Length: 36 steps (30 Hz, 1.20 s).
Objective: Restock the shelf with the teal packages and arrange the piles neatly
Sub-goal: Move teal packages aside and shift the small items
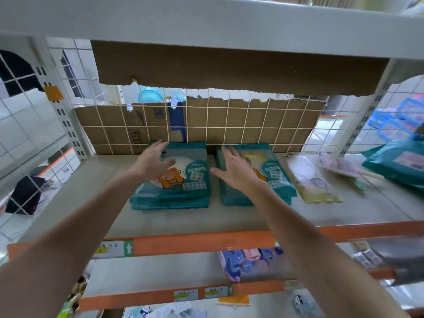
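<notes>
The one head-worn wide-angle camera is looking forward and slightly down into the grey shelf from close by, squarely facing its wire-grid back at mid-frame. The upper shelf board is curving across the top; both forearms are entering from the lower corners.

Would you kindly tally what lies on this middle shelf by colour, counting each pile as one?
teal piles: 2, the left teal pile and the right teal pile
pale yellow package: 1
pink package: 1
teal bag: 1
Total: 5
</notes>
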Available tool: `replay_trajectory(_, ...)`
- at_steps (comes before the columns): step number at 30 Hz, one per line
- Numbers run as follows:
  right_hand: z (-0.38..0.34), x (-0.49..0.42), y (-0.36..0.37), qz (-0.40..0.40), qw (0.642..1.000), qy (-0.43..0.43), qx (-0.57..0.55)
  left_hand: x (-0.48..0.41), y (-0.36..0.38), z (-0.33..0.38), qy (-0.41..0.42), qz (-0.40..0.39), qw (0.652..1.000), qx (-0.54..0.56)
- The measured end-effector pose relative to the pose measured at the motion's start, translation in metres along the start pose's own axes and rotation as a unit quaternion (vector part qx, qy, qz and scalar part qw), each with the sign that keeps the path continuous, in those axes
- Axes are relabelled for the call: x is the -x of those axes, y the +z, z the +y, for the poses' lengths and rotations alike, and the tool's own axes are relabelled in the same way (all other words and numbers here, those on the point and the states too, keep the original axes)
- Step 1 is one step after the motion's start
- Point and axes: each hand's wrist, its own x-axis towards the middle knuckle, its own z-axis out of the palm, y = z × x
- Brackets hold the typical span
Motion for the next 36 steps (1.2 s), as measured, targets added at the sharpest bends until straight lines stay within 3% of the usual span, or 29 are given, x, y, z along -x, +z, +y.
replay_trajectory(10, 0.118, 0.02, -0.036, 0.022, 0.995, 0.068, 0.073, -0.021, 0.052, 0.083, 0.067, -0.062, 0.989, -0.115)
replay_trajectory(20, 0.259, 0.025, -0.084, 0.002, 0.986, 0.059, 0.159, -0.051, 0.14, 0.199, 0.011, -0.069, 0.994, -0.082)
replay_trajectory(26, 0.33, 0.026, -0.098, 0.001, 0.989, 0.044, 0.142, -0.052, 0.188, 0.257, 0.019, -0.031, 0.994, -0.103)
replay_trajectory(36, 0.393, 0.018, -0.101, 0.0, 0.995, 0.061, 0.085, -0.062, 0.228, 0.308, 0.043, -0.048, 0.991, -0.119)
